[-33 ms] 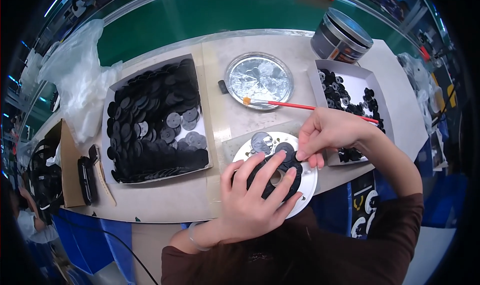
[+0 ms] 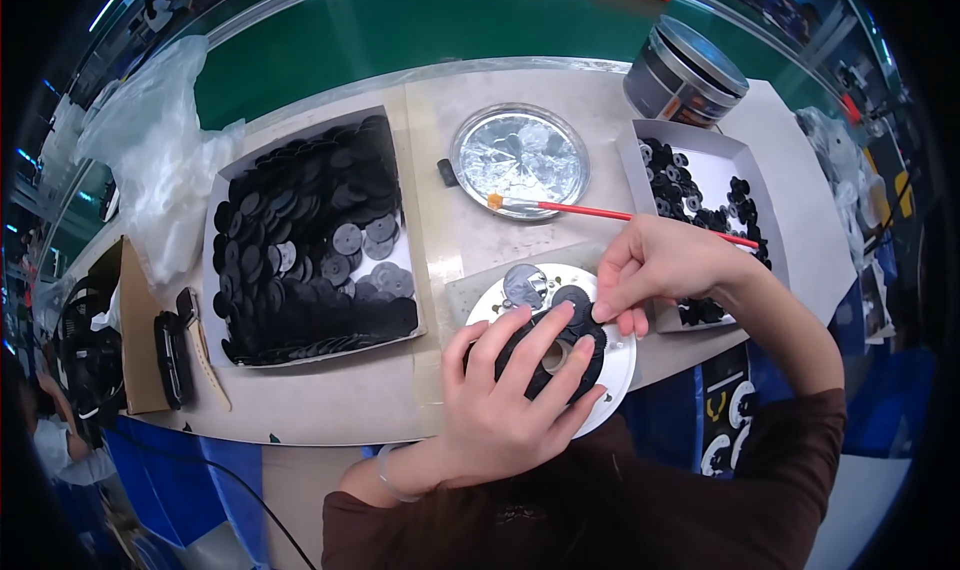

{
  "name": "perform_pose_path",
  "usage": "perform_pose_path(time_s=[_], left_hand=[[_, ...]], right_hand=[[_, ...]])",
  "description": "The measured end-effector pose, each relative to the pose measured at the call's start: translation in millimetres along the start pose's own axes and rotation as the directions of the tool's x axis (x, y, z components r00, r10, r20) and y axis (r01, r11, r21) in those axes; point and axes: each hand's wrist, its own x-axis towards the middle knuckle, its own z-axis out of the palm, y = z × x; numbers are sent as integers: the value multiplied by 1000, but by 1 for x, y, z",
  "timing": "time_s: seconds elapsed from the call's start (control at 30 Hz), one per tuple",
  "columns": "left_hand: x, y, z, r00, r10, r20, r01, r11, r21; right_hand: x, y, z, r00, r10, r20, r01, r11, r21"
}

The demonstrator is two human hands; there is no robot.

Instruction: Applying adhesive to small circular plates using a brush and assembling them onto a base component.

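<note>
A round white plate (image 2: pixel 619 370) lies at the near table edge, carrying several black gear wheels (image 2: pixel 573 300) around a pale centre hub (image 2: pixel 556 356). On its upper left part sits a grey, shiny disc (image 2: pixel 525 285). My left hand (image 2: pixel 510 390) rests over the gears with its fingers spread, covering much of them. At the plate's right side, my right hand (image 2: pixel 640 275) has thumb and fingers pinched together against the edge of a black gear. What is between those fingertips is mostly hidden.
Left stands a box of black discs (image 2: pixel 310 240); right, a tray of small black gears (image 2: pixel 700 210). Behind are a round metal lid (image 2: pixel 520 160), a red-handled brush (image 2: pixel 590 212) lying across it, and a tin can (image 2: pixel 685 75). Plastic bag (image 2: pixel 160 150) and cardboard (image 2: pixel 145 340) lie far left.
</note>
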Motion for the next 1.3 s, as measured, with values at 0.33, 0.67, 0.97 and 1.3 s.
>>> perform_pose_path(time_s=[0.33,0.67,0.97,1.3], left_hand=[[2,-1,1,1000,3,5,-3,1000,-13],[2,2,0,1000,4,9,-4,1000,-14],[0,-2,-1,999,36,8,-35,999,-41],[-1,-2,1,999,43,3,-43,998,-49]], right_hand=[[0,3,3,1000,-9,-13,10,996,91],[-8,-3,15,993,-44,-114,42,999,-18],[-23,8,11,959,-150,-242,119,984,-136],[-28,52,80,307,-883,-355,236,432,-870]])
